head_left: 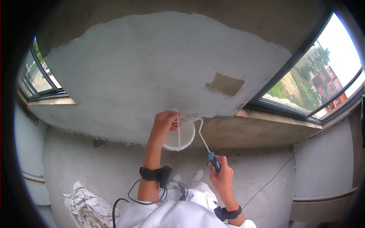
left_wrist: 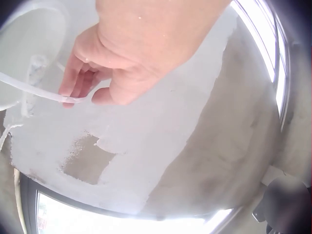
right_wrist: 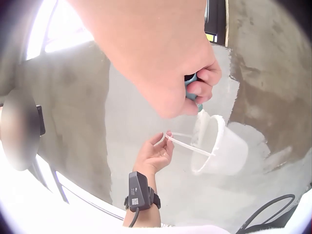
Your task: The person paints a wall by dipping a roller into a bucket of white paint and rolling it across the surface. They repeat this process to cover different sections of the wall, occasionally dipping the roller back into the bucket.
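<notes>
My left hand [head_left: 165, 122] holds the thin white handle [left_wrist: 41, 92] of a white bucket [right_wrist: 229, 151], its fingers curled round the strap. The bucket hangs below and beside that hand, its rim smeared with white material. My right hand [head_left: 222, 175] grips the blue-green handle of a paint roller [head_left: 214, 161], whose bent metal rod is coated white. The roller head [head_left: 190, 117] lies at the bucket's rim, coated in white. In the right wrist view, the right hand [right_wrist: 195, 87] hides much of the tool.
A wall [head_left: 133, 68] in front is coated white, with bare grey-brown areas above and one bare patch [head_left: 227, 84]. Windows stand at left and right [head_left: 311, 76]. A crumpled white sheet [head_left: 89, 205] lies on the floor at the lower left. Cables hang near my body.
</notes>
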`<control>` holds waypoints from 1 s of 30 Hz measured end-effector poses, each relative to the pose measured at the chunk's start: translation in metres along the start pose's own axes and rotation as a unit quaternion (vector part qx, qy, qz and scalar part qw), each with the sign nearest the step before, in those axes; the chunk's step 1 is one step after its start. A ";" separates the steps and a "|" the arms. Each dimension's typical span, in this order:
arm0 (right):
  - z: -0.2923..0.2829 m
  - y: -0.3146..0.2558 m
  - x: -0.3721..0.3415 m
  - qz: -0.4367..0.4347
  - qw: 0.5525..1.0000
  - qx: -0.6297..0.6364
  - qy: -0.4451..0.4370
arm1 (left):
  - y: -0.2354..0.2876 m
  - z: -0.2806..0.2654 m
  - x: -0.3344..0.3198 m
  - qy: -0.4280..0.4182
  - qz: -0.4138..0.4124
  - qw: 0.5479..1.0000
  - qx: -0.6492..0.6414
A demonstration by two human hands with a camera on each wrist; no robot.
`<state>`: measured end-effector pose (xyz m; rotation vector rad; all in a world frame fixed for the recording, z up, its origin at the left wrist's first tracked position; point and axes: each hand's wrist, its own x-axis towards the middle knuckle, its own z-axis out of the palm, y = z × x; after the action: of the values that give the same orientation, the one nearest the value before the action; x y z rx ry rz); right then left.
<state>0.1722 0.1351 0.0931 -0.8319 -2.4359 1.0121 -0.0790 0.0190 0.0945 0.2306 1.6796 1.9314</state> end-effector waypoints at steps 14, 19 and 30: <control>-0.035 -0.019 0.058 0.020 0.971 0.091 0.222 | -0.024 -0.017 0.000 0.037 -0.045 0.998 -0.026; -0.011 0.010 0.063 0.073 0.968 0.132 0.203 | -0.049 -0.033 0.001 0.055 -0.070 0.996 -0.014; 0.019 0.063 0.067 0.029 0.965 0.114 0.234 | -0.091 -0.068 -0.011 0.089 -0.113 0.990 0.004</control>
<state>0.1352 0.2041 0.0414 -0.9400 -1.8707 0.9639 -0.0758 -0.0400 -0.0033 -0.1296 1.7447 1.8185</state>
